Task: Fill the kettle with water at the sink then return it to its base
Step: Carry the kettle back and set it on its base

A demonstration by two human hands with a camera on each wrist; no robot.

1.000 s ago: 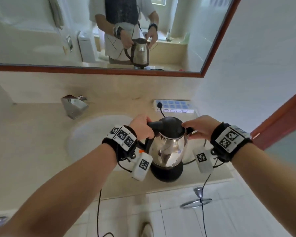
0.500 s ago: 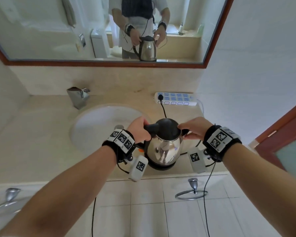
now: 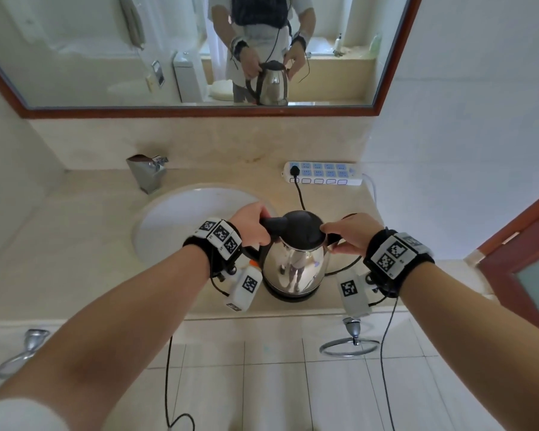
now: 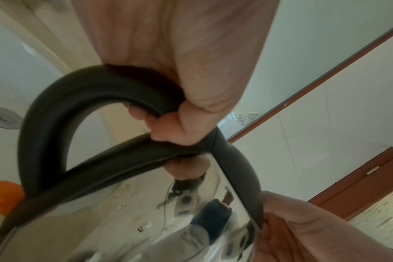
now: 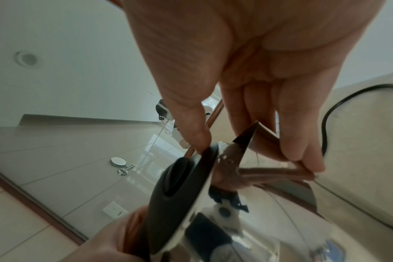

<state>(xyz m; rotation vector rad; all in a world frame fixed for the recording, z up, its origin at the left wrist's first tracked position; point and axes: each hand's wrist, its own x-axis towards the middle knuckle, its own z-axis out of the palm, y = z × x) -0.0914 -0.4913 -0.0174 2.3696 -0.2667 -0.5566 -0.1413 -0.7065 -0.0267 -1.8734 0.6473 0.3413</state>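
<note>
My head camera looks down over the counter; both wrist cameras sit close, sharing the kettle (image 3: 294,262) from left and right.

Bathroom: wood-framed mirror (image 3: 199,57), round basin (image 3: 181,219) in beige surface (image 3: 75,244), chrome tap (image 3: 148,174), towel ring (image 3: 349,348), tiled walls.
</note>
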